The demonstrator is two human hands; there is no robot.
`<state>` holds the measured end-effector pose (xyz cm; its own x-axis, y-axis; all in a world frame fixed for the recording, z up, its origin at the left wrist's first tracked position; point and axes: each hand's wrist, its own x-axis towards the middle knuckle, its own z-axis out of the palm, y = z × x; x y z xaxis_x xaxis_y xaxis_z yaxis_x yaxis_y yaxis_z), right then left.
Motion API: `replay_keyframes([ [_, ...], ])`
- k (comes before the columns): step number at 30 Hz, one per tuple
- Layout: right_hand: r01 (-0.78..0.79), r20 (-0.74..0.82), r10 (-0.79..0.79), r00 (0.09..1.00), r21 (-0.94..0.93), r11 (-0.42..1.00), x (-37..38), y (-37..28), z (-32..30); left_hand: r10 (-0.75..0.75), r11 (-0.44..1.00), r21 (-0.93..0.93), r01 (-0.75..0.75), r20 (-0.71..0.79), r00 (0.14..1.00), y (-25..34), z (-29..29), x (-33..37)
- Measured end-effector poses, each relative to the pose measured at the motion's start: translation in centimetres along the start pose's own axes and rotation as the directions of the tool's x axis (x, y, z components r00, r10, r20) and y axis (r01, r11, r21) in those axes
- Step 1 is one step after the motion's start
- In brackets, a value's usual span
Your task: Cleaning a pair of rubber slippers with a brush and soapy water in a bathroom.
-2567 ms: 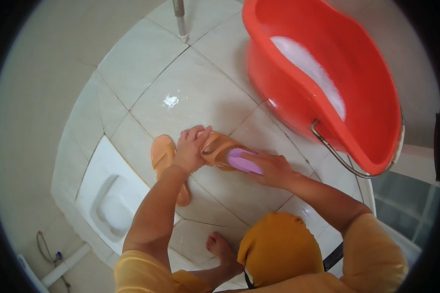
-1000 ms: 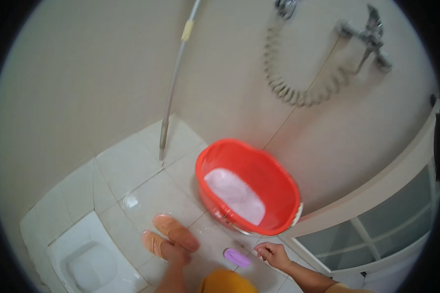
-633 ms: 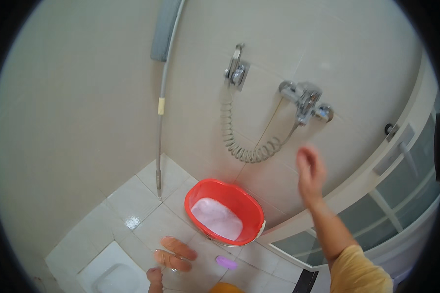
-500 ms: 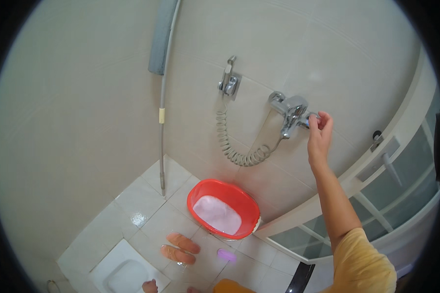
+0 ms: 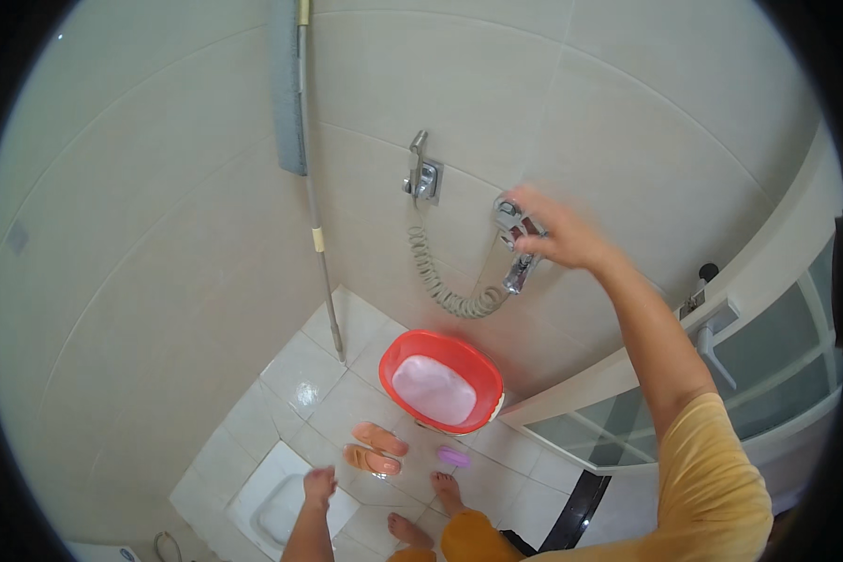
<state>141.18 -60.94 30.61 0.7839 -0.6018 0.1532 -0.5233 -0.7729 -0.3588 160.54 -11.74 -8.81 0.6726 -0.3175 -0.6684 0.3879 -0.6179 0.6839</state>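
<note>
A yellow-sleeved arm stretches up from the lower right of the frame, while the left hand (image 5: 319, 484), fingers curled in, hangs low at left of centre; whether it grips anything cannot be told. Bare feet (image 5: 447, 490) stand at bottom centre, just below a purple scrub brush (image 5: 453, 456) lying on the tile. To its left, a pair of orange slippers (image 5: 372, 461) lies side by side, near a white squat toilet (image 5: 270, 471). Beyond sits a red bucket (image 5: 478, 368) of pale suds. At upper centre right, the right hand (image 5: 557, 229), blurred, spreads thumb and fingers wide around a chrome shower mixer (image 5: 518, 272); contact is unclear. A flat mop (image 5: 290, 98) leans at upper left.

Damp fingers could skid on the chrome, and a hard turn could send water out suddenly; the shiny, apparently wet tile could cost a bare foot its hold.

Half a second earlier, the right hand was at the mixer's right end; now it spans the body, and more of the left arm shows.
</note>
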Motion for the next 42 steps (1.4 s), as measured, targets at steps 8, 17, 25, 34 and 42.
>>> replay_keyframes([
  [8,0.019,-0.227,0.082,0.97,0.412,0.911,3.6,2.5,2.4,0.545,0.838,-0.133,-0.528,0.196,0.815,34.6,12.0,2.0],
  [17,0.178,-0.747,0.133,0.651,0.321,0.93,-0.8,1.7,3.8,0.715,0.699,-0.02,-0.715,0.043,0.698,54.7,17.5,3.5],
  [25,0.078,-0.523,0.138,0.841,0.37,0.926,-2.3,3.0,7.7,0.728,0.685,-0.074,-0.725,0.107,0.677,59.6,22.1,4.0],
  [34,0.06,-0.42,0.249,0.873,0.599,0.798,-2.6,4.0,9.6,0.892,0.351,0.016,-0.936,-0.311,0.329,62.8,20.0,3.8],
  [42,0.02,-0.354,0.284,0.891,0.656,0.755,-7.8,1.8,12.1,0.824,0.367,-0.069,-0.928,-0.439,0.359,54.4,8.8,-5.0],
])
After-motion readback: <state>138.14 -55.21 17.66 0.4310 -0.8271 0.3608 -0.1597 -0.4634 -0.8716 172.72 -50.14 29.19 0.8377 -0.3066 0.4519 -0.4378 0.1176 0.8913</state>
